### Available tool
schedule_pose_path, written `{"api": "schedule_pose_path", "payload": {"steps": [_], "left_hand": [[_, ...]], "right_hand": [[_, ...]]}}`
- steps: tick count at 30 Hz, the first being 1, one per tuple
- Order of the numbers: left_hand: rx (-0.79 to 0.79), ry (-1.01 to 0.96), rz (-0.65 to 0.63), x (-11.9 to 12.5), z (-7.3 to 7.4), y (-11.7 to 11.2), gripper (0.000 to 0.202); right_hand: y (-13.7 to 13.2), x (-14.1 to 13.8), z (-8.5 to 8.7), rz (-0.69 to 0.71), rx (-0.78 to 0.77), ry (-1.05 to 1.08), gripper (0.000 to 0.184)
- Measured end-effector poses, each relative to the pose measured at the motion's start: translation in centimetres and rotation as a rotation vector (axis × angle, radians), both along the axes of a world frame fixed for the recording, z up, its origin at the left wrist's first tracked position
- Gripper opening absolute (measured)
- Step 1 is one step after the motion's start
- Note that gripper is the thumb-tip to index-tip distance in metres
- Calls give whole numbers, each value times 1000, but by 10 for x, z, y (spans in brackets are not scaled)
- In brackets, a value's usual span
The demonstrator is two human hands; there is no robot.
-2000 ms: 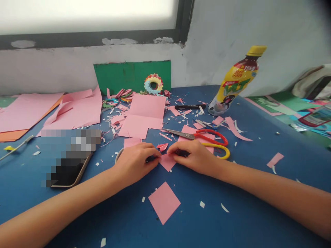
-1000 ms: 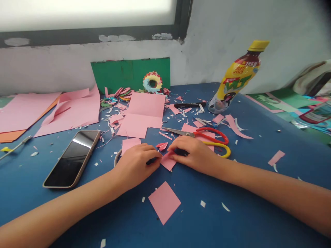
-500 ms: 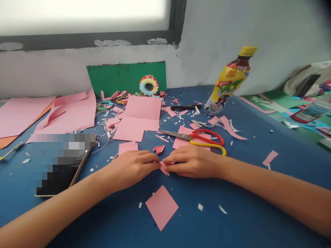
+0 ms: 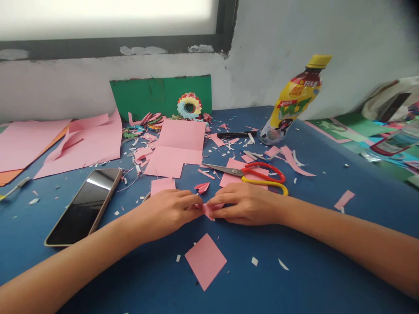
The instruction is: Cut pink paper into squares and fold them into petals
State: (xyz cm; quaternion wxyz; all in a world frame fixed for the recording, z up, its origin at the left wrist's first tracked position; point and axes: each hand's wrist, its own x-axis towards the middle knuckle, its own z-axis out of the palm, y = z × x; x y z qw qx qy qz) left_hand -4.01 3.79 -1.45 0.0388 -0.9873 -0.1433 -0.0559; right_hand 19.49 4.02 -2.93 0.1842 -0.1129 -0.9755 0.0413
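Between the fingertips of both my hands is a small folded piece of pink paper [image 4: 208,211], held low at the table and partly covered by the fingers. My left hand [image 4: 173,210] pinches its left side, and my right hand [image 4: 248,204] grips the right side. Just beyond the fingers lies a small folded pink paper piece [image 4: 202,188]. A flat pink paper square [image 4: 206,261] rests nearer to me, turned like a diamond. Scissors [image 4: 250,173] with red and yellow handles lie behind my right hand on pink paper.
On the left are a phone [image 4: 85,207] and large pink sheets [image 4: 94,139]. At the back stand a green board [image 4: 140,96], a paper ring [image 4: 189,106] and a tilted drink bottle [image 4: 291,102]. A black pen [image 4: 236,134] and paper scraps litter the blue table [image 4: 314,270].
Both hands stay in nearly the same place on the folded paper, with at most slight finger movement. The whole view has shifted a little.
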Motion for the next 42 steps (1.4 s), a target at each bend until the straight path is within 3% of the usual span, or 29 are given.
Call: {"api": "schedule_pose_path", "payload": {"steps": [7, 11, 15, 21, 25, 31, 35, 38, 42], "left_hand": [[74, 10, -16, 4, 2, -7, 28], [55, 11, 22, 8, 2, -15, 24], [-8, 26, 112, 10, 9, -22, 24], [-116, 59, 368, 14, 25, -25, 28], [-112, 28, 396, 13, 26, -25, 23], [-115, -137, 478, 21, 6, -22, 23], [-340, -190, 555, 26, 1, -17, 23], [-532, -220, 601, 26, 2, -14, 20], [-535, -306, 611, 26, 3, -14, 10]], "right_hand": [[-1, 0, 0, 18, 23, 7, 23], [-6, 0, 2, -91, 14, 0, 21], [-13, -1, 11, -207, 19, -72, 20], [-23, -3, 36, -389, -26, -323, 18], [-23, 2, 47, -440, -156, -359, 17], [-15, -4, 32, -563, -286, -129, 17], [-16, -16, 15, -502, -303, -35, 21], [-18, -18, 11, -490, -338, -4, 18], [-19, -17, 15, -503, -390, 56, 10]]}}
